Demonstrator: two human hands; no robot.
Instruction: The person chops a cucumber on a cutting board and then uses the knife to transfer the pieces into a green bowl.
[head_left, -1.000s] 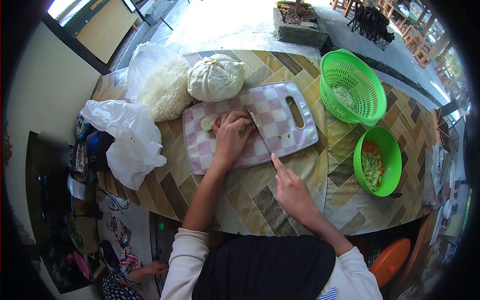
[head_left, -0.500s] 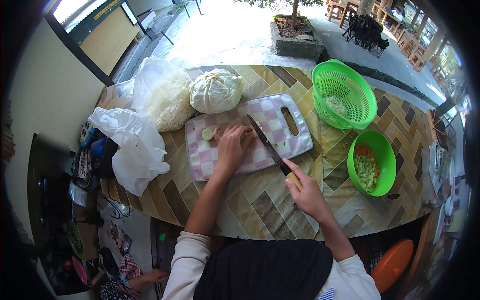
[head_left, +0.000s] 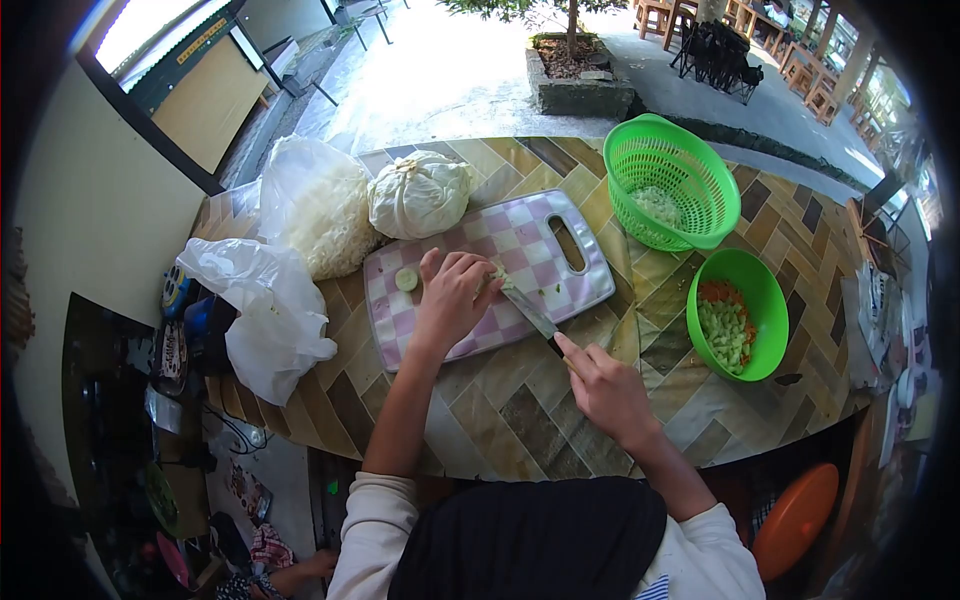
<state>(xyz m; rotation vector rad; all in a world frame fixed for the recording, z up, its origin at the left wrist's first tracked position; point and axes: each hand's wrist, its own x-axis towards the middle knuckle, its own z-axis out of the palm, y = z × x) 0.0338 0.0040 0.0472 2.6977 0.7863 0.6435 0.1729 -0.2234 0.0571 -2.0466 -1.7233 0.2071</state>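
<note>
My right hand (head_left: 606,393) is closed around the handle of a knife (head_left: 532,314), whose blade points up and left across the cutting board (head_left: 395,325). The blade's tip reaches small pale green vegetable pieces (head_left: 501,276) beside the fingertips of my left hand (head_left: 458,296). My left fingers are bent over the board and pressed onto a pale green vegetable piece, mostly hidden under them. A round pale green slice (head_left: 406,279) lies to the left of that hand. The board has a pink-and-white check pattern.
Behind the board sit a cabbage (head_left: 418,195) and a clear bag of pale shreds (head_left: 325,220), with a white plastic bag (head_left: 265,335) at left. On the right stand a green colander (head_left: 700,185) and a green bowl (head_left: 765,300) holding chopped vegetables. Another person's arm (head_left: 305,572) shows lower left.
The knife has swung so its tip is down at the vegetable pieces by my left fingers, its blade side now catching light. My right hand has moved slightly lower. The whole view has shifted slightly.
</note>
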